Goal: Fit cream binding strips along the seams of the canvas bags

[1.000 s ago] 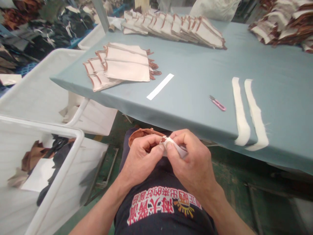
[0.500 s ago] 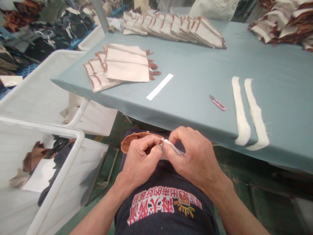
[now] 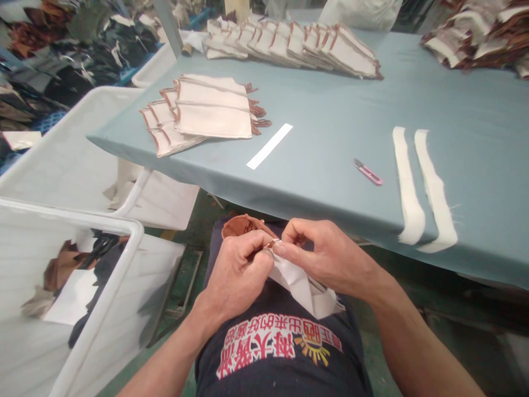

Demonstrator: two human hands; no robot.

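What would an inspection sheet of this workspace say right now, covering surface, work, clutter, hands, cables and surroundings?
Surface: table with a smooth blue-grey top.
Work: white fabric piece in hand; brown material beside it over the lap, join hidden.
Clutter: stacked cream pieces, white strip, pink-handled snips and two cream strips on the table.
Left hand: fingers pinched on the white fabric piece.
Right hand: fingers at the same edge, grip unclear.
Cables: nothing seen.
Surroundings: white bins on the left, with scraps inside.
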